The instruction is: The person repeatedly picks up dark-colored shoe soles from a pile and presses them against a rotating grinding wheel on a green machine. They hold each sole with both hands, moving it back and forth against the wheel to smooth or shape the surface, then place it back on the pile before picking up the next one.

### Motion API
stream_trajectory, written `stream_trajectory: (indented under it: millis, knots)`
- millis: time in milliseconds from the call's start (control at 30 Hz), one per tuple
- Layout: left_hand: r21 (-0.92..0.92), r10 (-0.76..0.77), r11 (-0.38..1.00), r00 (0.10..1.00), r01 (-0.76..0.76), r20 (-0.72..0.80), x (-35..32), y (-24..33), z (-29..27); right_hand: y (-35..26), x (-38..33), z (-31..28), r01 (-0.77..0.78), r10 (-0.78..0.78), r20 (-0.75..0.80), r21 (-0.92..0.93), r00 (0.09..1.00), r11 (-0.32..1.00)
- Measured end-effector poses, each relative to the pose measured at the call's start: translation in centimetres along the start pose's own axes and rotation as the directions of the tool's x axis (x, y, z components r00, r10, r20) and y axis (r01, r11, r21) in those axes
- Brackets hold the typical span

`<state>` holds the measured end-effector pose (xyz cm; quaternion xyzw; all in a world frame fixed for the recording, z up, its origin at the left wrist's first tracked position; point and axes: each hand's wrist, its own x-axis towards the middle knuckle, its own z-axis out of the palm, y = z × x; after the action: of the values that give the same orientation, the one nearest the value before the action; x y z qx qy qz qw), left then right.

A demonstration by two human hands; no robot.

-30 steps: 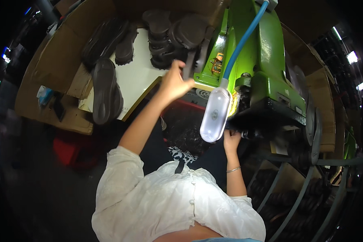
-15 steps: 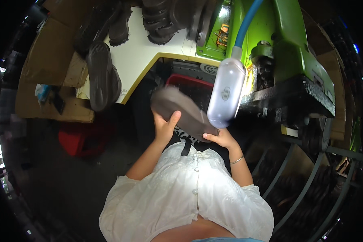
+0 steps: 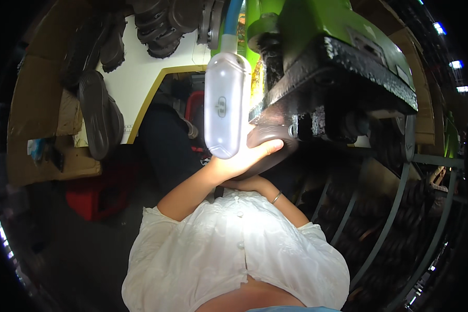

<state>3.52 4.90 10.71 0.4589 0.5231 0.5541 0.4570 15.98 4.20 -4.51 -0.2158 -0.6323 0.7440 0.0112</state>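
Note:
A dark brown slipper [image 3: 269, 165] is in both of my hands, held close under the black head [image 3: 343, 78] of a green machine. My left hand [image 3: 247, 158] is closed on it, the thumb lying along its upper side and the fingers out of sight. Below, my right hand [image 3: 250, 184] grips the near end from underneath, its fingertips hidden by the slipper. The slipper's far end comes up against a small metal part [image 3: 294, 130] of the machine; whether they touch I cannot tell. A capsule-shaped lamp [image 3: 225, 109] hangs in front of my left wrist.
On the white table [image 3: 145, 88] to the left lie several dark slippers, one pair [image 3: 96, 117] at its near edge. A cardboard box [image 3: 31, 104] flanks the table. A red stool [image 3: 96, 197] stands on the floor at left, and a metal rack [image 3: 390, 223] at right holds dark pieces.
Both hands have brought the slipper from in front of my body to the machine's head, and my left hand has crossed rightward over it. The view has shifted right and closer to the machine.

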Motion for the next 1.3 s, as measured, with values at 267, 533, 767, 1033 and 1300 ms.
stream_trajectory:
  millis: [267, 533, 767, 1033, 1300]
  knots:
    - [-0.065, -0.037, 0.997, 0.998, 0.034, -0.049, -1.8, -3.2, -1.0, 2.3, -3.5, -2.6, -0.021, -0.007, -0.121, -0.227, 0.993, 0.974]
    - [-0.301, -0.098, 0.949, 0.995, 0.089, -0.015, -3.3, -5.4, -1.1, -3.2, -15.6, -13.0, -0.107, 0.119, -0.551, 0.054, 0.826, 0.993]
    - [-0.360, -0.183, 0.917, 0.983, 0.169, -0.004, -3.7, -4.2, -1.4, -8.2, -14.4, -15.2, 0.668, -0.283, -0.891, 0.030, 0.356, 0.744]
    - [-0.483, -0.150, 0.874, 0.975, 0.055, -0.161, -5.9, -5.1, -3.9, -6.9, -11.6, -13.9, 0.674, -0.356, -0.859, -0.016, 0.369, 0.738]
    - [-0.387, -0.143, 0.921, 0.957, 0.035, -0.254, -7.7, -5.1, -6.7, -8.4, -8.2, -10.5, 0.739, -0.294, -0.854, 0.145, 0.430, 0.658]
